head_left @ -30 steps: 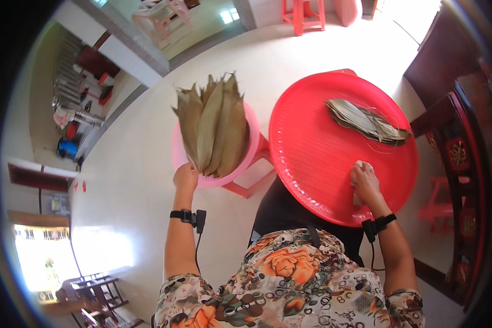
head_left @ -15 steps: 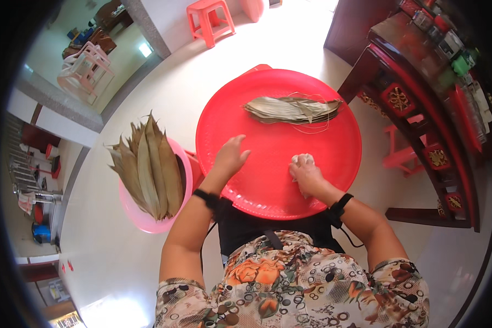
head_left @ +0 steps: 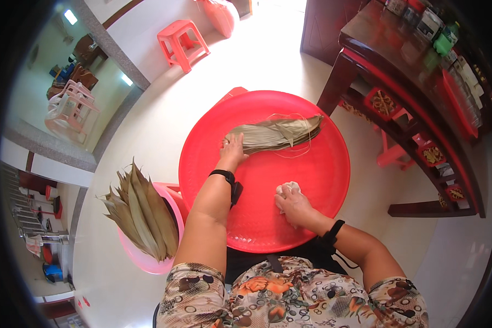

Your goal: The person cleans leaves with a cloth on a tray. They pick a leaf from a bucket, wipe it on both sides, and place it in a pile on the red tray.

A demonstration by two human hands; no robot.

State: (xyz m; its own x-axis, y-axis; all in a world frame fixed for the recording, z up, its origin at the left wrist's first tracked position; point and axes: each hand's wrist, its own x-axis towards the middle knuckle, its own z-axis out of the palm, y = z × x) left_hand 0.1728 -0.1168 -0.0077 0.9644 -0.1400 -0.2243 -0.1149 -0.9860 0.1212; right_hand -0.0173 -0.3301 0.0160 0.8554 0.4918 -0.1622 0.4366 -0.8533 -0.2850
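One spread left hand (head_left: 233,151) touches a dry, ribbed leaf bundle (head_left: 276,134) on the round tray (head_left: 259,210); the right hand (head_left: 297,208) clutches a crumpled wad (head_left: 287,188); left of the tray, a pink basin (head_left: 148,265).

left hand (head_left: 233,152) — palm down, fingers (head_left: 234,140) loosely spread, arm (head_left: 208,210) stretched forward | right hand (head_left: 295,206) — curled closed, elbow (head_left: 385,259) bent

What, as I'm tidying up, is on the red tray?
A leaf bundle lies on the red tray, left hand at one end; the right hand holds a whitish wad. What's beneath them is covered.
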